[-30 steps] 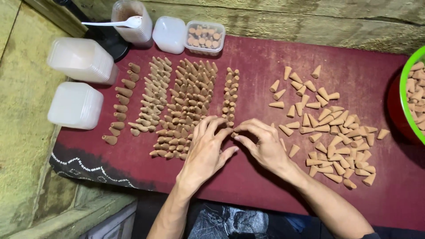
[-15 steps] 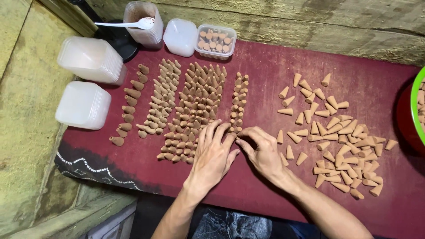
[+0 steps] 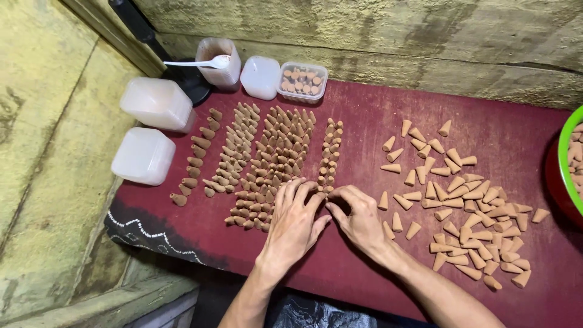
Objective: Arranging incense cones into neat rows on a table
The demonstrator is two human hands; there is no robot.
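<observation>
Both hands barely shifted from a moment ago: left hand (image 3: 294, 222) and right hand (image 3: 359, 220) still meeting at the near end of the narrow cone row (image 3: 331, 155) on the red table (image 3: 364, 121). Grip narrow, pinched; held cone hidden, cannot tell. Four clear tubs, one spoon (image 3: 200, 62). Loose cones (image 3: 461, 194) right, too many to count. Green bowl (image 3: 568, 164) cut off.

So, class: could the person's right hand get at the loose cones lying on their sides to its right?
Probably yes: the right hand sits beside the loose cones, with only bare red cloth between.
</observation>
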